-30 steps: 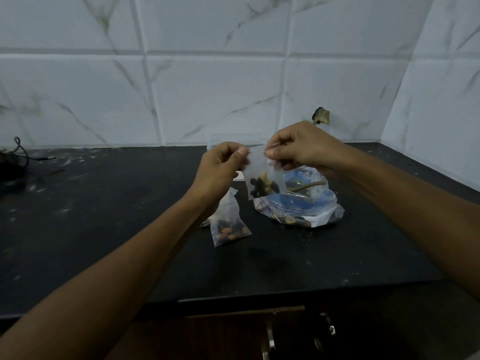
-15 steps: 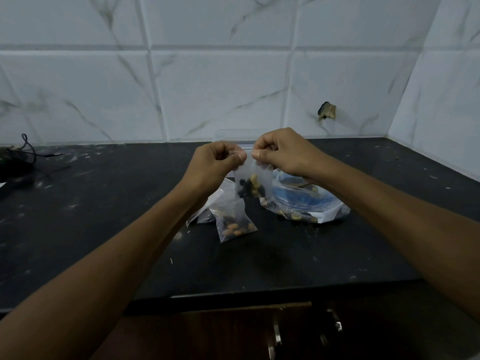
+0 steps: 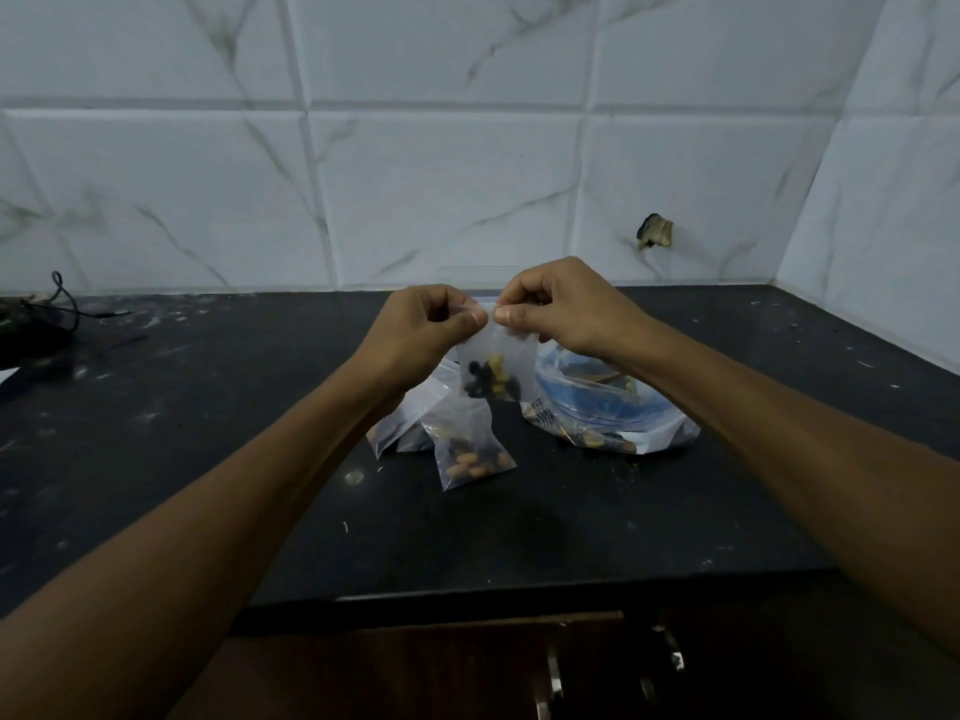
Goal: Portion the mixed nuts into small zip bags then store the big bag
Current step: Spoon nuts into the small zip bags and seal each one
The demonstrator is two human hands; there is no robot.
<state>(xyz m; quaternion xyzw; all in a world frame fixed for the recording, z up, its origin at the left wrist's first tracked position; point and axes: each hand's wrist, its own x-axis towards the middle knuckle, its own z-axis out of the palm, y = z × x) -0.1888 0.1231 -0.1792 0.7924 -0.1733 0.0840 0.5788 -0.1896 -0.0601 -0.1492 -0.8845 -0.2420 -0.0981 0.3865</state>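
Note:
A small clear zip bag (image 3: 498, 368) with dark and yellow nuts at its bottom hangs above the black counter (image 3: 208, 433). My left hand (image 3: 423, 327) pinches its top edge on the left and my right hand (image 3: 561, 309) pinches it on the right, thumbs nearly touching. Below on the counter lies a filled small bag (image 3: 470, 449) of brown and dark nuts. Two more small bags (image 3: 402, 423) lie behind it, partly hidden by my left wrist. The big bag (image 3: 613, 413), clear with blue print, lies open to the right under my right wrist.
A white marble-tiled wall rises behind the counter, with a broken hole (image 3: 655, 232) at the right. A dark tangle of wire (image 3: 57, 309) sits at the far left. Cabinet fronts with metal handles (image 3: 553, 678) run below the counter's front edge.
My two hands have slid closer together along the small bag's top edge. The view has shifted slightly, so the bags sit a little more to the right.

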